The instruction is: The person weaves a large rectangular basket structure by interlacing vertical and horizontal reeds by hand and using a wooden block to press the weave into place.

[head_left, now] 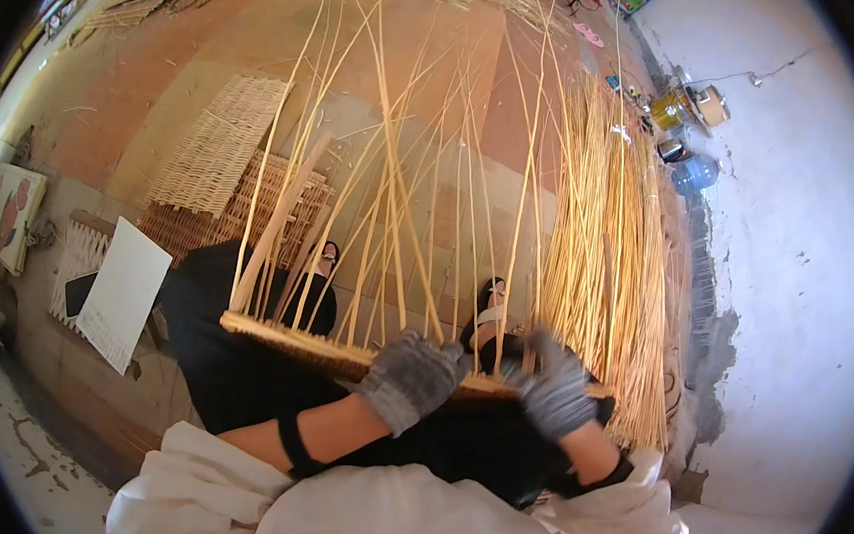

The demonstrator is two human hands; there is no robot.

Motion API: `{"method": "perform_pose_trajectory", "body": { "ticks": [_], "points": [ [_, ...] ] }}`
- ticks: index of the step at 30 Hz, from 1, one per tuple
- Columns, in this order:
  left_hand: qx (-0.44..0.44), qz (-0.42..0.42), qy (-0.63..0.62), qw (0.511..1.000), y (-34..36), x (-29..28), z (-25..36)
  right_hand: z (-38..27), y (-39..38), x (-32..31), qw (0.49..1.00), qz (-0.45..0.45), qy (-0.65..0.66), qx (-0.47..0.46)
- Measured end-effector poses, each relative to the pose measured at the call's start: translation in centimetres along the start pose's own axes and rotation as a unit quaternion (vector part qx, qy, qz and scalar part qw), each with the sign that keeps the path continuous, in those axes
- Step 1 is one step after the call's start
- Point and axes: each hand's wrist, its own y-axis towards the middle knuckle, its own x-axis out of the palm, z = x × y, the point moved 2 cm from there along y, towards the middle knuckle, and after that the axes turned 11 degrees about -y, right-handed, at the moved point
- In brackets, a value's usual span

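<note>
Tiled floor point(161, 75), reed bundle point(606, 281) right. Gloved left hand point(409, 374) and right hand point(555, 390) both grip woven base point(291, 342), stakes point(393, 184) upright.

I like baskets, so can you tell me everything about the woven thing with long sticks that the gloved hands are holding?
The woven piece is a flat, tan wicker base seen edge-on, lying across the person's lap. Many thin, pale yellow canes stand up from its rim and fan outward, unwoven. The left hand and right hand, both in grey gloves, grip its near edge. It looks unfinished.
</note>
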Motion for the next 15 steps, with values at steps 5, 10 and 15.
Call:
{"method": "perform_pose_trajectory", "body": {
  "ticks": [5,10,15],
  "points": [
    [0.005,0.013,-0.123,0.992,1.6,-0.8,0.3,2.8,12.4,4.4,0.905,-0.275,0.174,0.275],
    [-0.048,-0.043,-0.128,0.990,2.8,-0.4,-0.3,2.1,12.1,8.4,0.645,-0.180,0.599,0.438],
    [-0.029,-0.076,-0.114,0.990,2.5,-0.3,-0.6,1.4,9.9,7.9,0.624,-0.144,0.619,0.455]
  ]
}}
